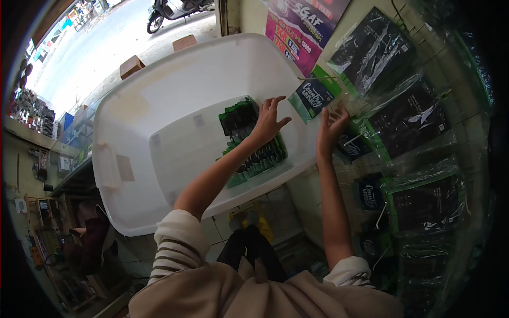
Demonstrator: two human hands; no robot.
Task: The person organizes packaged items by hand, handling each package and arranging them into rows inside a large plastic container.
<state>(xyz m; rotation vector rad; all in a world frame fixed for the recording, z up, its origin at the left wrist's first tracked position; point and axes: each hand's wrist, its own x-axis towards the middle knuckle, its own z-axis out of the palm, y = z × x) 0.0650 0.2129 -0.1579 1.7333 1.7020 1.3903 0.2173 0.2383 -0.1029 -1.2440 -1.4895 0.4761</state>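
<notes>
My left hand (269,124) is raised over a large white plastic tub, its fingers apart and nothing in them. Just beyond its fingertips, a green and dark packet marked "Country Music" (313,96) hangs from a wall hook. My right hand (333,127) is up beside that packet's lower right edge with fingers spread; whether it touches the packet I cannot tell. Inside the tub stands a row of green and black packets (237,119), partly hidden behind my left hand and forearm.
The white tub (124,130) fills the middle. More packets in clear plastic (405,119) hang on wall hooks at right, below a purple poster (302,32). Hooks (382,214) stick out from the wall. Another person in a dark red top (90,238) is at lower left. A scooter (177,11) stands outside.
</notes>
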